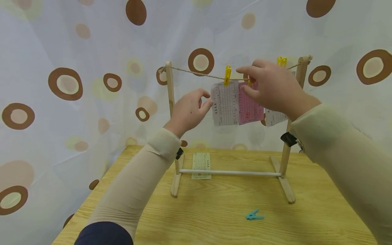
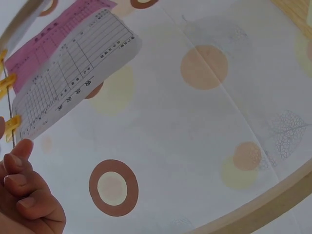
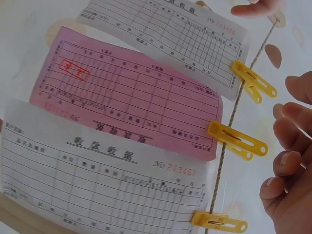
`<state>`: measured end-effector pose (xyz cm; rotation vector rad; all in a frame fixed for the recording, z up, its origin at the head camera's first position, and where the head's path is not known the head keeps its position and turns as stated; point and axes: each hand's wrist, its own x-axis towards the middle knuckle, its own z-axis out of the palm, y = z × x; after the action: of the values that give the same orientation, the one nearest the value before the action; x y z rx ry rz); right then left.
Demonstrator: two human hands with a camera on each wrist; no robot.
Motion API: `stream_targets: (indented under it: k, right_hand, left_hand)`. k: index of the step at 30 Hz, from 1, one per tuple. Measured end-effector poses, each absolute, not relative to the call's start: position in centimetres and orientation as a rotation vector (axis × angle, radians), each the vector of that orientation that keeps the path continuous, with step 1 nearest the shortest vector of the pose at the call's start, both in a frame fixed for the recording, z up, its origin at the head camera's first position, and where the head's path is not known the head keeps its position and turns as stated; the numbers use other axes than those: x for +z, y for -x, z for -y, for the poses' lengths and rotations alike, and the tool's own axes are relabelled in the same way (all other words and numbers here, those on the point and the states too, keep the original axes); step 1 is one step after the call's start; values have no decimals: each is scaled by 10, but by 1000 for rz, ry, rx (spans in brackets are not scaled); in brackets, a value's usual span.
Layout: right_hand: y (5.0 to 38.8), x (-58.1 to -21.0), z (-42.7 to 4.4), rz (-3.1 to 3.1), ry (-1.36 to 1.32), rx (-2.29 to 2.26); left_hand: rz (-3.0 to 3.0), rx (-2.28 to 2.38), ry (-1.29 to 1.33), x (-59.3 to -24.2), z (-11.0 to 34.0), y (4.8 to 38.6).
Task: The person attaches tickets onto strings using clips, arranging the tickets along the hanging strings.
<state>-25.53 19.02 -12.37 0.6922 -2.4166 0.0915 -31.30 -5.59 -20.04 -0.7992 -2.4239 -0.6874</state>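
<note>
Three receipt slips hang from a string [image 1: 196, 72]: a white slip [image 1: 226, 103] on the left, a pink slip [image 1: 249, 109] in the middle and another white slip [image 3: 97, 170] on the right. Yellow clothespins [image 3: 253, 80] clip each one to the string. Just left of the left white slip is my left hand [image 1: 191, 110], its fingers loosely bent and holding nothing. My right hand [image 1: 275, 86] hovers in front of the pink slip and partly hides its clothespin in the head view. From the right wrist, its fingers [image 3: 287, 163] appear apart from the clothespins.
The string spans a wooden rack [image 1: 170, 88] with a white crossbar [image 1: 232, 173] low down. A pale green slip [image 1: 201, 160] lies on the wooden table [image 1: 220, 197] behind and under that bar. Closer to me lies a blue clothespin [image 1: 254, 215]. A patterned curtain [image 1: 101, 44] hangs behind.
</note>
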Motion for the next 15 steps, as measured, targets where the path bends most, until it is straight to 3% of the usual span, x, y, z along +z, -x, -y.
stream_targets:
  k: [15]
  right_hand:
    - [238,-170,-212,2448,-723,183]
  left_hand:
    - [2500,-577,910,-235,73,302]
